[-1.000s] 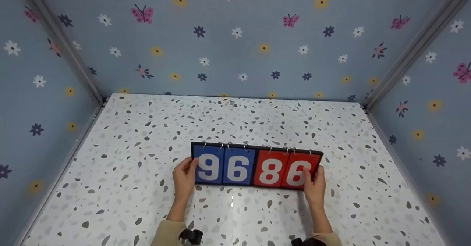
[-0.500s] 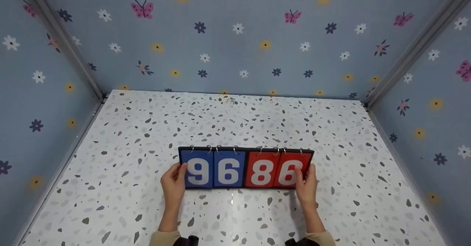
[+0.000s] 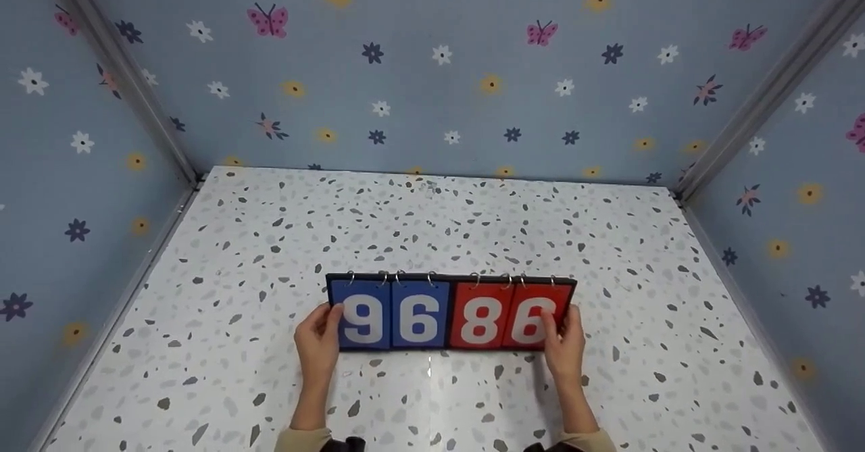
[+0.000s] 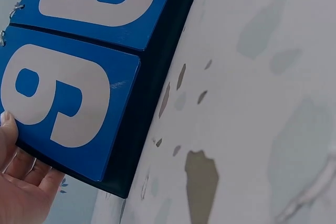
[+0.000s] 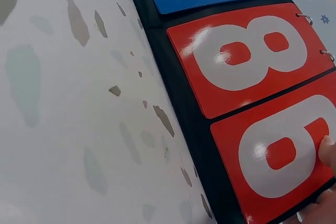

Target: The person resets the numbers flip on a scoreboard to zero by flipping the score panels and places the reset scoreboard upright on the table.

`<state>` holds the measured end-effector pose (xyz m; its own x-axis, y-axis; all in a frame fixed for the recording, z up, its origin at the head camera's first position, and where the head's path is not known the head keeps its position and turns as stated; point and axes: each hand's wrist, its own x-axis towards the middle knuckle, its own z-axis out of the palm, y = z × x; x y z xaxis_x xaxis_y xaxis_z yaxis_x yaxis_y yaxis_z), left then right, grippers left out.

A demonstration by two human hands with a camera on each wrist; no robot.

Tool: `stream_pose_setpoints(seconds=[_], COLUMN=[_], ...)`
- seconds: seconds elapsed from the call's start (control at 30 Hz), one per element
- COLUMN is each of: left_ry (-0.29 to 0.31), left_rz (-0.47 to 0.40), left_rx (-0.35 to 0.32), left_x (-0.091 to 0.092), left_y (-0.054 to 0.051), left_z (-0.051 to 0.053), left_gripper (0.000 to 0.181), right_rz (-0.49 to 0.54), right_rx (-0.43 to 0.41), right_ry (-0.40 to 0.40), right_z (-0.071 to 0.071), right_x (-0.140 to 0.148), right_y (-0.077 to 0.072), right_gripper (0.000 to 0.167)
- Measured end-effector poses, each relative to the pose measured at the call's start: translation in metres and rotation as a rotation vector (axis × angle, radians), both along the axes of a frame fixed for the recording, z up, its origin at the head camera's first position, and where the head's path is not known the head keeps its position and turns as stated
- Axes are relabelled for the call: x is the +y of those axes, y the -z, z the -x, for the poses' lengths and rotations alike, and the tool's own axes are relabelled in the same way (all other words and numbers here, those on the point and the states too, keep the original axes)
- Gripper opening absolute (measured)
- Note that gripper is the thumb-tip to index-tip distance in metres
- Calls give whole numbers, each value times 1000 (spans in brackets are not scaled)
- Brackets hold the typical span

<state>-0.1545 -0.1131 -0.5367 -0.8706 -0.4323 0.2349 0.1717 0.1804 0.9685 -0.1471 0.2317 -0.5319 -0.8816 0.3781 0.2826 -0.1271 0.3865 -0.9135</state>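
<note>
A flip scoreboard (image 3: 449,317) with a black backing and metal rings along its top edge faces me, reading 9 and 6 on blue cards and 8 and 6 on red cards. My left hand (image 3: 317,340) grips its left end, thumb on the front of the blue 9 card (image 4: 68,98) and fingers behind. At the other end, my right hand (image 3: 565,344) pinches the board the same way, its thumb over the edge of the red 6 card (image 5: 283,156). Both wrist views show the lower edge of the board at the speckled surface; whether it touches is hard to tell.
A white speckled tabletop (image 3: 432,222) spreads around the board. Blue panels with flowers and butterflies enclose it at the back (image 3: 466,107), the left (image 3: 61,188) and the right (image 3: 784,215). Grey posts stand at both rear corners.
Both hands have brought the scoreboard left and slightly down toward me, and it has become more level. Over the last half second it has barely shifted; the grip is unchanged.
</note>
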Motion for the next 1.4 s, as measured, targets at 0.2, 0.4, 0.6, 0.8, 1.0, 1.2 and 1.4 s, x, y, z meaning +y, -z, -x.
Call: stream_pose_setpoints(seconds=[0.2,0.4,0.6,0.8,1.0,1.2,1.4], left_ry=[11,20,3,9,13,11,2], left_rz=[-36,-68,-81,-84,-80,-67,-79], left_rx=[54,31,29,20,9,21,9], left_x=[-1,2,2,7,8,6,3], left_y=[4,3,2,-18,-26,-26,-13], left_z=[1,2,1,-6,-10,-11,-4], left_gripper=[17,19,17,15,16,15,16], right_rz=[73,22,-13,-22,-76,-88,-98], right_rx=[35,137,266,282,222,173,189], right_ry=[-13,151,233,251,340,391,384], right_z=[9,15,8,6,11,13,17], right_x=[18,32,29,23,19,16,19], right_y=[32,61,63,67,72,70,72], right_gripper=[40,51,48,46,48,48,43])
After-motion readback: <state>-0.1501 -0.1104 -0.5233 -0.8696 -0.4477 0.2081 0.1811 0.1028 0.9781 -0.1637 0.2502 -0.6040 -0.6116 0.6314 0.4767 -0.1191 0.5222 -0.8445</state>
